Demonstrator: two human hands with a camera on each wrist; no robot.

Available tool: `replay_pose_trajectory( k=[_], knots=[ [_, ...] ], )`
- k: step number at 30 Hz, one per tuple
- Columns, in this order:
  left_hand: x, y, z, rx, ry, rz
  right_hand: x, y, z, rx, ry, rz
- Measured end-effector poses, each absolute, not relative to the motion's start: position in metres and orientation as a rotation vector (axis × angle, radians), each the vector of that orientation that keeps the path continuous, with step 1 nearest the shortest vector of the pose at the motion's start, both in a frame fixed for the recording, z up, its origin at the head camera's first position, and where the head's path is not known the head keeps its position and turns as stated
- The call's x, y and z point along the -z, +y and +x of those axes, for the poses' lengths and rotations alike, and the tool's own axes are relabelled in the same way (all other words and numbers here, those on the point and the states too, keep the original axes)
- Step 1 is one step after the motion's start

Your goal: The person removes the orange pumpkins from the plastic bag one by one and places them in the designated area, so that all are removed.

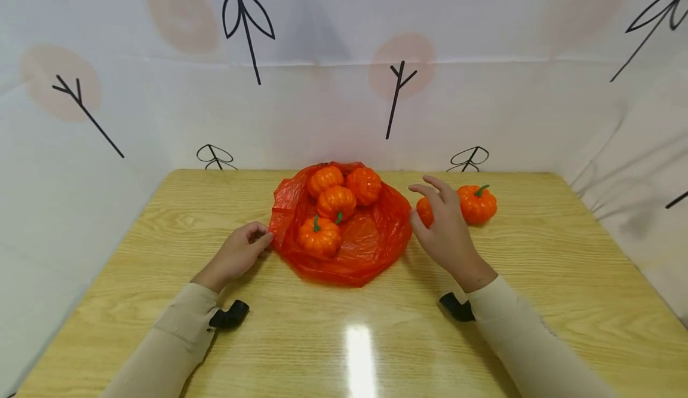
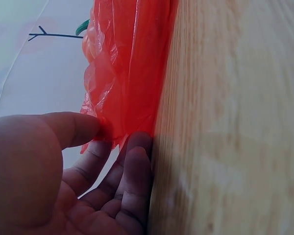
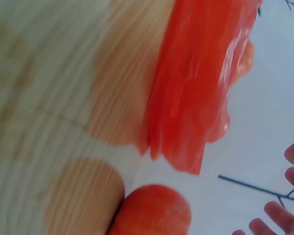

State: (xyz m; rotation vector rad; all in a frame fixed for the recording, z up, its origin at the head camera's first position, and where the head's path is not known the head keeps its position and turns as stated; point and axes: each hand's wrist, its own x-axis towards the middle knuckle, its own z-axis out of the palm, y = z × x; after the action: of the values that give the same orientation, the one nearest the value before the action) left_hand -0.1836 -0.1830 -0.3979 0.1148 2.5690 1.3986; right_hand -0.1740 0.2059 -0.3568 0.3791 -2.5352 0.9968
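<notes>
A thin red plastic bag [image 1: 368,245] lies spread open on the table, with several small orange toy pumpkins [image 1: 320,239] inside. My left hand [image 1: 236,257] pinches the bag's left edge between thumb and fingers; in the left wrist view the thumb [image 2: 71,128] presses on the red film. My right hand [image 1: 448,236] hovers at the bag's right side, fingers apart, holding nothing. Partly hidden behind it is one orange pumpkin [image 1: 424,211], whose rounded top also shows low in the right wrist view. Just right of that hand sits another pumpkin [image 1: 477,207] with a green stem.
The wooden table [image 1: 301,338] runs up to a pale patterned cloth backdrop [image 1: 322,111] behind the bag. More cloth hangs at both sides. A black fitting [image 1: 230,315] is at the left cuff, and a similar black one [image 1: 457,307] at the right cuff.
</notes>
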Motion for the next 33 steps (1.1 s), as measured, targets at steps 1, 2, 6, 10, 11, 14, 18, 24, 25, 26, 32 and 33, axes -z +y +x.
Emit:
replay_pose_trajectory(
  k=[1, 2, 6, 10, 11, 14, 18, 24, 25, 26, 32, 33],
  knots=[
    [0.398, -0.183, -0.184, -1.398, 2.57, 0.114, 0.356, 0.203, -0.173, -1.002, -2.549, 0.38],
    [0.398, -0.183, -0.183, -1.394, 2.572, 0.114, 0.356, 0.2, -0.172, -1.005, -2.56, 0.381],
    [0.398, -0.183, -0.184, -1.39, 2.578, 0.118, 0.354, 0.19, -0.17, -0.997, -2.583, 0.407],
    [0.398, -0.183, -0.183, -1.387, 2.579, 0.122, 0.354, 0.181, -0.169, -0.969, -2.606, 0.439],
    [0.398, -0.182, -0.183, -1.385, 2.579, 0.119, 0.355, 0.179, -0.168, -0.967, -2.613, 0.447],
    [0.398, -0.182, -0.182, -1.382, 2.581, 0.116, 0.356, 0.171, -0.168, -0.97, -2.635, 0.482],
    [0.399, -0.182, -0.182, -1.391, 2.58, 0.119, 0.356, 0.161, -0.167, -0.969, -2.653, 0.522],
    [0.399, -0.182, -0.181, -1.382, 2.578, 0.11, 0.361, 0.146, -0.167, -0.957, -2.679, 0.582],
    [0.398, -0.183, -0.181, -1.381, 2.577, 0.111, 0.361, 0.143, -0.167, -0.953, -2.681, 0.589],
    [0.398, -0.182, -0.181, -1.384, 2.577, 0.115, 0.361, 0.141, -0.167, -0.945, -2.684, 0.59],
    [0.4, -0.182, -0.183, -1.369, 2.611, 0.128, 0.36, 0.126, -0.166, -0.935, -2.702, 0.623],
    [0.4, -0.183, -0.183, -1.364, 2.616, 0.127, 0.36, 0.123, -0.166, -0.936, -2.704, 0.639]
  ],
)
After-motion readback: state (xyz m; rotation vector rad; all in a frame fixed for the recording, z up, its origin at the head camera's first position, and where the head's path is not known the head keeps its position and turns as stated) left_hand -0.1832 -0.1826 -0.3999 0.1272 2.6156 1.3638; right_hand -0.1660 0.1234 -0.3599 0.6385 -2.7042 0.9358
